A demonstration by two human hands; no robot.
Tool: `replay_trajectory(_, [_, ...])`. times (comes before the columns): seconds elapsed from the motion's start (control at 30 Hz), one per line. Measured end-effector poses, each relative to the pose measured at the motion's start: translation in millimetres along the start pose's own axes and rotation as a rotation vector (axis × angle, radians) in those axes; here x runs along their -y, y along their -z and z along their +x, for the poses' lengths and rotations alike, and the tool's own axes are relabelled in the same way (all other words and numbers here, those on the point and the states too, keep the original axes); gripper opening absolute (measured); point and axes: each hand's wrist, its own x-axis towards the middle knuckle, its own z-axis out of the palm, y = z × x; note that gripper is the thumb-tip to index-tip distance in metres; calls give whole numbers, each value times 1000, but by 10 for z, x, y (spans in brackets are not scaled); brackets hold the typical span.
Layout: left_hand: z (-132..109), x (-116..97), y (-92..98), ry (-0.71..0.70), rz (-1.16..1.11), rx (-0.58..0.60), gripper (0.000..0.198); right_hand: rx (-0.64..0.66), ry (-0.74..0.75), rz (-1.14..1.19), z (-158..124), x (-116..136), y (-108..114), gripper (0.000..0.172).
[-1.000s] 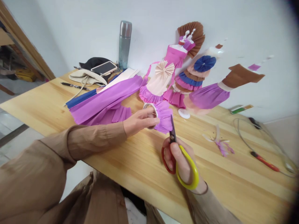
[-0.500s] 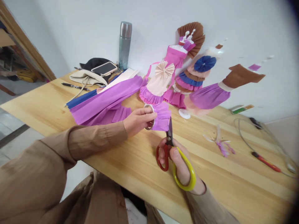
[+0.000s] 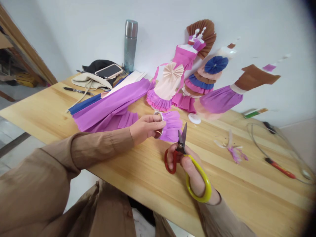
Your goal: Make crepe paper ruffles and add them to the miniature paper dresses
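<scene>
Between the thumb and fingers of my left hand [image 3: 147, 126] is a pale ring with a gathered purple crepe-paper ruffle [image 3: 171, 126] fixed around it. My right hand [image 3: 191, 168] grips a pair of scissors [image 3: 182, 141] with one red and one yellow handle loop. Their dark blades are spread apart, pointing up beside the ruffle's right lower edge. Long folded strips of purple crepe paper [image 3: 108, 107] lie left of my left hand. Past the ruffle stands a miniature dress form [image 3: 170, 80] in magenta and cream paper.
Two more paper-dressed forms, one tiered [image 3: 201, 79] and one with a brown top [image 3: 254, 79], lean along the wall. Paper scraps [image 3: 235, 153] and a red corded tool [image 3: 280, 168] lie at right. A flask [image 3: 130, 46], a phone [image 3: 108, 71] and a pen [image 3: 78, 91] are back left.
The scissor blades have opened wider, and my right hand has shifted slightly right. The ruffle has turned a little in my left hand, its free edge now fanning lower.
</scene>
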Motion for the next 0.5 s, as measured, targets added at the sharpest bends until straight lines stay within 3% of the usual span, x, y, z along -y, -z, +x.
replay_trajectory(0.2, [11, 2, -3, -15, -82, -12, 29, -23, -4, 16, 10, 21, -19, 42])
replay_trajectory(0.5, [14, 4, -25, -51, -114, -58, 29, -17, 20, -147, -26, 13, 24, 47])
